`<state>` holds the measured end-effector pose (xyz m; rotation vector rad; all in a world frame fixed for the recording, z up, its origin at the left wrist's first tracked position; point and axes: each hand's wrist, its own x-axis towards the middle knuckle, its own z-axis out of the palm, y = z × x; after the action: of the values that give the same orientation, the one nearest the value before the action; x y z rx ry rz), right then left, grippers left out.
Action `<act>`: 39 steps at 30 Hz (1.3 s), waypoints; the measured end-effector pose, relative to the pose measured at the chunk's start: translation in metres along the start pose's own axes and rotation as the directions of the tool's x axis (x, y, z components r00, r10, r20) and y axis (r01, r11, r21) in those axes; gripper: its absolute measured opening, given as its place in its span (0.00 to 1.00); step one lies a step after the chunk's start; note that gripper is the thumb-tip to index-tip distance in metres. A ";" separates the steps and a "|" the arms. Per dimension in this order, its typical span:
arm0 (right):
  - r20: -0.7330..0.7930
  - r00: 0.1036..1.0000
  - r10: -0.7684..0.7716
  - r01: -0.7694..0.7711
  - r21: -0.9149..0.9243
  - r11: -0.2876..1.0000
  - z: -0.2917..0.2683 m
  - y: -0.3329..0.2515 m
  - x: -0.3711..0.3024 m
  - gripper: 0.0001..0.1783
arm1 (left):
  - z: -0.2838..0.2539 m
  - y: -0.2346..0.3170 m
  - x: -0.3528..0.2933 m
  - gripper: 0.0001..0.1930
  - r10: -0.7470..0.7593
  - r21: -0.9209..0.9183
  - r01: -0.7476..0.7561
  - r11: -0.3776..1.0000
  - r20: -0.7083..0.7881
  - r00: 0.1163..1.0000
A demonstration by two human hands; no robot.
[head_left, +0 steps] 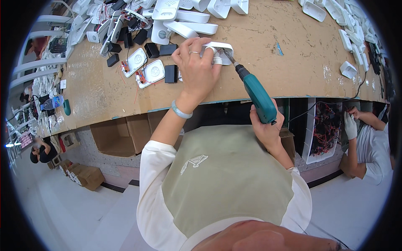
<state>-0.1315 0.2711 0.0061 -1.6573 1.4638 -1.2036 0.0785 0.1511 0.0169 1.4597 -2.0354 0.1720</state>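
Observation:
My left hand (194, 62) grips a white plastic housing (226, 47) at the far side of the table, its fingers reaching over and into the shell. White coverings wrap some of those fingertips. In my right hand (268, 127) is a green electric screwdriver (258, 95), held by its rear end. Its bit slants up and left into the open side of the housing. What the tip meets inside is too small to make out. Just left of my left hand lie a black box-shaped part (171, 73) and a white cover (151, 72) with red wires.
White housings (167, 10) and black parts are heaped at the back left; more white shells (349, 69) lie at the right. A cable crosses the table's right edge. Below stand cardboard boxes (111, 138) and a bin of wired parts (326, 129), where another person works.

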 end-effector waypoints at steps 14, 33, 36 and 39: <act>0.003 1.000 0.006 -0.006 0.011 1.000 0.004 0.004 0.002 0.19 | 0.000 0.001 0.001 0.10 -0.009 0.019 0.008 1.000 0.020 1.000; -0.003 1.000 0.002 -0.002 0.038 0.999 0.004 0.003 0.004 0.17 | 0.003 0.000 0.000 0.09 0.008 -0.001 -0.008 1.000 -0.014 1.000; -0.008 1.000 0.016 -0.015 0.056 0.998 0.006 0.004 0.004 0.17 | 0.001 0.001 0.000 0.09 0.001 0.021 -0.002 1.000 0.012 1.000; -0.001 1.000 0.022 -0.022 0.051 0.998 0.006 0.005 0.003 0.18 | 0.001 0.001 0.000 0.09 0.000 0.014 -0.001 1.000 0.018 1.000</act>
<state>-0.1283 0.2666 0.0000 -1.6027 1.4369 -1.2199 0.0775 0.1504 0.0164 1.4743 -2.0530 0.1740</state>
